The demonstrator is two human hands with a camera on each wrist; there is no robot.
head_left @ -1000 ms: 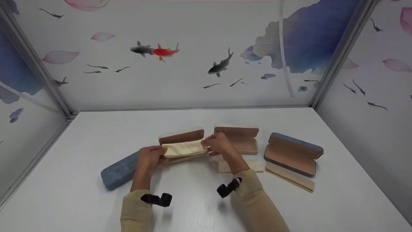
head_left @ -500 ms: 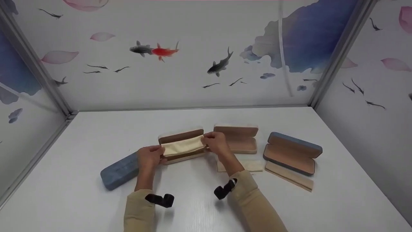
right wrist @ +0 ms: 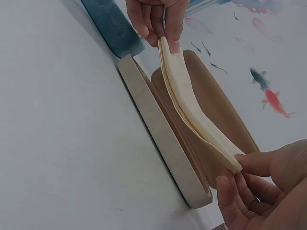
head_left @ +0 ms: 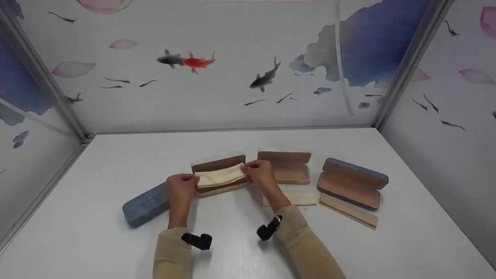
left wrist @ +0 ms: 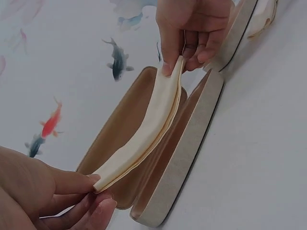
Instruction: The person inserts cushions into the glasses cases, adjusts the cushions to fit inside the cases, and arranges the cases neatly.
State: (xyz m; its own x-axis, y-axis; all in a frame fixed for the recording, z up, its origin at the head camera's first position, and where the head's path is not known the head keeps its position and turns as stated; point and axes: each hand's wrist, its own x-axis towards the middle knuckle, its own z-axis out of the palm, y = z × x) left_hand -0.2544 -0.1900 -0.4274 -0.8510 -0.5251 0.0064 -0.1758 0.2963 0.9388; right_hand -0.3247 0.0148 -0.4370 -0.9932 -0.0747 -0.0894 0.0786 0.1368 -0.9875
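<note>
A folded cream cloth [head_left: 220, 177] is stretched between both hands, sagging a little in the middle. My left hand [head_left: 181, 193] pinches its left end between thumb and fingers; my right hand [head_left: 262, 173] pinches the right end the same way. Beneath it an opened glasses case [head_left: 221, 190], pale outside and brown inside, stands with its lid tipped back. In the left wrist view the cloth [left wrist: 151, 122] hangs over the opening of the case [left wrist: 184, 153], its folded layers showing along the edge. The right wrist view has the cloth [right wrist: 192, 103] above the case's hollow too.
A closed blue glasses case [head_left: 145, 206] lies left of the left hand. To the right stand an open pale case [head_left: 290, 175] and an open blue case [head_left: 348, 190]. Before them lie a cream cloth [head_left: 304, 198] and a beige folded cloth [head_left: 348, 211]. Printed panels enclose the white table.
The cloth has come slightly up and back from the front edge of the case, uncovering more of its opening. Both hands keep their pinch, and the left forearm has shifted slightly right.
</note>
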